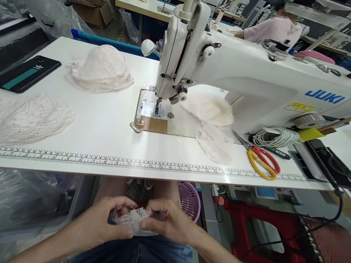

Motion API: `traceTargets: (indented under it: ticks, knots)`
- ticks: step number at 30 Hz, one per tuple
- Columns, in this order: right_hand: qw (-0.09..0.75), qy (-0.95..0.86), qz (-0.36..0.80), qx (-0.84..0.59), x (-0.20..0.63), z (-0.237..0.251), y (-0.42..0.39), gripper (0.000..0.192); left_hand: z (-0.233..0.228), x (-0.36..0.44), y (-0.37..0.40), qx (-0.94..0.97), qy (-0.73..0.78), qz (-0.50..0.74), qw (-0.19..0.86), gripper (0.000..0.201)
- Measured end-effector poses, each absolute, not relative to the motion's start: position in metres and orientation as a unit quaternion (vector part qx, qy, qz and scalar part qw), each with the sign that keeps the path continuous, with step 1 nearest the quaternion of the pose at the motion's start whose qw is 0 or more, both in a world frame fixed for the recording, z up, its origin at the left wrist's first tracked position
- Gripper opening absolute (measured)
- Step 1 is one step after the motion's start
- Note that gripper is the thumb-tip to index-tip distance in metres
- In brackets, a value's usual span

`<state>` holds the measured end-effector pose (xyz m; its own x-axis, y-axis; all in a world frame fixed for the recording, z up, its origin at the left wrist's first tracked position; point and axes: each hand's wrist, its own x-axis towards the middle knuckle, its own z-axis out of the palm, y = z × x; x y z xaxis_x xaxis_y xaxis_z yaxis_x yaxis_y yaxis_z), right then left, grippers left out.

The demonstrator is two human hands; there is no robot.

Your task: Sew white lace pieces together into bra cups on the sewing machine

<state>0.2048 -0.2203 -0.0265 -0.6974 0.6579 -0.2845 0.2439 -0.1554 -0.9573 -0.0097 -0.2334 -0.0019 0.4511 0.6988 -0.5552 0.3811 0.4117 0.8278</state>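
Observation:
Over my lap, below the table's front edge, both hands hold a small piece of white lace fabric [134,219]. My left hand [107,222] grips its left side, fingers curled behind and thumb in front. On the other side my right hand [171,222] pinches the lace between thumb and fingers. Part of the fabric is hidden by the fingers. Above the hands stands a white sewing machine [255,73] on a white table [104,130]. Pale fabric [211,110] lies under its arm, right of the needle.
Left on the table are a cream fabric cup [101,69], a lace piece [20,118] and a black phone [25,73]. Scissors [261,161] and coiled cord [275,137] lie right. A purple basket [190,199] and red stool [264,244] stand below. A person [275,28] sits behind.

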Motion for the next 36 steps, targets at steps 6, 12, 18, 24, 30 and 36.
traceTargets:
  ticks: [6, 12, 18, 24, 30, 36]
  knots:
    - [0.178, -0.660, 0.627, -0.374, 0.204, -0.028, -0.222, 0.036, -0.001, 0.005, -0.237, 0.557, 0.531, 0.129, 0.626, 0.025]
    - [0.174, -0.635, 0.660, -0.363, 0.202, -0.025, -0.220, 0.042, 0.000, 0.006, -0.239, 0.580, 0.520, 0.159, 0.607, 0.027]
    - [0.162, -0.539, 0.770, -0.300, 0.208, -0.026, -0.218, 0.041, 0.002, -0.005, -0.234, 0.507, 0.512, 0.186, 0.667, 0.034]
    - [0.148, -0.502, 0.784, -0.335, 0.217, -0.025, -0.218, 0.040, 0.006, -0.017, -0.235, 0.421, 0.509, 0.169, 0.731, 0.030]
    - [0.140, -0.510, 0.790, -0.311, 0.219, -0.015, -0.216, 0.037, 0.006, -0.019, -0.237, 0.388, 0.496, 0.169, 0.758, 0.032]
    - [0.160, -0.528, 0.761, -0.340, 0.207, -0.019, -0.222, 0.034, 0.007, -0.014, -0.237, 0.389, 0.505, 0.161, 0.753, 0.040]
